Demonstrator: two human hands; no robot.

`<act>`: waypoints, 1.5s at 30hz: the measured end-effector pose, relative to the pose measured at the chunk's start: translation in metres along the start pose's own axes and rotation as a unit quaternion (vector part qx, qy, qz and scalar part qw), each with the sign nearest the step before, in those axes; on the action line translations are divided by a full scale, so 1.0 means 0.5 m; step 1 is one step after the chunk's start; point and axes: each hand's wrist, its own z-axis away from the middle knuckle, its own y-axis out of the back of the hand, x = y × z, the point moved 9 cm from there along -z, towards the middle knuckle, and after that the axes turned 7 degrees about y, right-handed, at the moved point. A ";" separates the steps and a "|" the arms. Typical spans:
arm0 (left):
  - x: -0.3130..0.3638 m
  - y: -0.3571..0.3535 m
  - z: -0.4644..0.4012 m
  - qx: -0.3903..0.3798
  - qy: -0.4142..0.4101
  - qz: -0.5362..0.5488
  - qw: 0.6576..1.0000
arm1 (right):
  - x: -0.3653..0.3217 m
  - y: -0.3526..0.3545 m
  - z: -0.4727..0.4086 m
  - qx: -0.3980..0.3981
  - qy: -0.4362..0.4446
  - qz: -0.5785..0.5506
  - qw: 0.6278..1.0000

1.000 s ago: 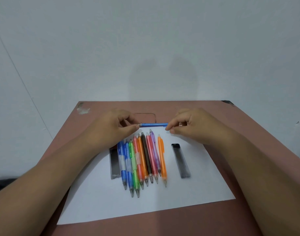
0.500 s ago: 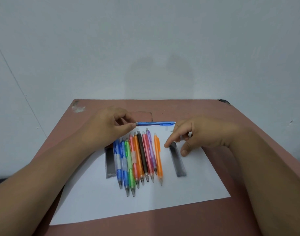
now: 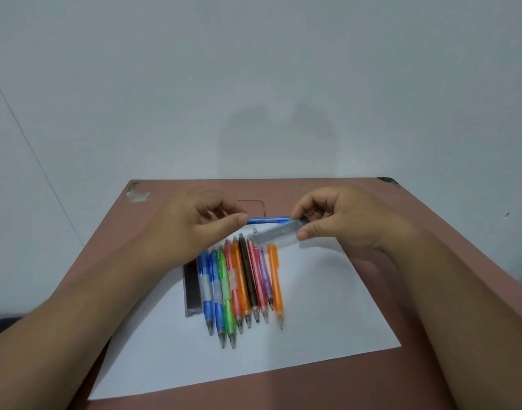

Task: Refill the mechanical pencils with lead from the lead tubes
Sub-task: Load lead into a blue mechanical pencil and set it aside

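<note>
Refilling stage, head view. The left hand [image 3: 191, 229] pinches one end of the blue mechanical pencil [image 3: 268, 219], held roughly level above the far edge of the white paper [image 3: 327, 306]; the grip itself sits behind the thumb. The right hand [image 3: 339, 220] holds the clear lead tube [image 3: 276, 234] between thumb and curled fingers at its capped end, the free end angled down over the row of spare pencils [image 3: 245, 285]. A second lead tube [image 3: 192, 287] lies flat at the left of that row. The held tube is blurred, so whether its cap is open cannot be told. Both items are judged light, rigid and smooth plastic, apt to slip; the leads inside are brittle. Best grip: pencil barrel near the open end, tube at mid-body, tilted gently
</note>
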 end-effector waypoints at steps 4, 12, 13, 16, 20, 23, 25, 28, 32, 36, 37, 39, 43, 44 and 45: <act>0.025 -0.008 0.009 -0.021 -0.028 0.012 0.999 | -0.022 -0.017 -0.008 0.059 0.038 -0.028 0.997; 0.046 -0.008 0.011 0.013 -0.048 0.004 0.999 | -0.042 -0.044 -0.009 0.116 0.030 -0.301 0.946; 0.047 -0.008 0.012 0.022 -0.047 0.011 0.999 | -0.041 -0.054 -0.011 0.113 0.019 -0.370 0.922; 0.057 -0.015 0.013 0.033 -0.047 0.029 0.998 | -0.044 -0.072 -0.017 0.109 0.002 -0.496 0.861; 0.068 -0.018 0.015 0.043 -0.063 0.030 0.997 | -0.048 -0.070 -0.015 0.115 -0.006 -0.499 0.859; 0.065 0.013 0.021 0.116 -0.066 0.035 0.990 | -0.037 -0.063 -0.010 0.133 -0.040 -0.425 0.894; 0.068 0.026 0.021 0.142 -0.077 0.017 0.987 | -0.032 -0.062 -0.007 0.138 -0.051 -0.370 0.918; 0.077 0.025 0.019 0.134 -0.107 -0.016 0.985 | -0.047 -0.070 -0.005 0.115 -0.035 -0.295 0.948; 0.079 0.007 0.016 0.099 -0.132 -0.013 0.986 | -0.059 -0.078 -0.006 0.097 -0.013 -0.253 0.963; 0.075 0.001 0.011 0.089 -0.136 -0.029 0.986 | -0.058 -0.079 -0.006 0.093 -0.010 -0.250 0.964; 0.073 0.001 0.008 0.085 -0.129 -0.029 0.988 | -0.059 -0.081 -0.006 0.091 -0.010 -0.247 0.965; 0.073 0.002 0.007 0.076 -0.120 -0.021 0.990 | -0.063 -0.085 -0.006 0.086 -0.011 -0.244 0.966; 0.074 0.013 0.009 0.076 -0.103 0.024 0.991 | -0.069 -0.090 -0.005 0.077 0.000 -0.242 0.967; 0.072 0.017 0.009 0.082 -0.096 0.025 0.992 | -0.072 -0.090 -0.004 0.076 0.004 -0.243 0.967; 0.069 0.019 0.010 0.086 -0.087 0.023 0.992 | -0.074 -0.092 -0.004 0.074 0.007 -0.245 0.967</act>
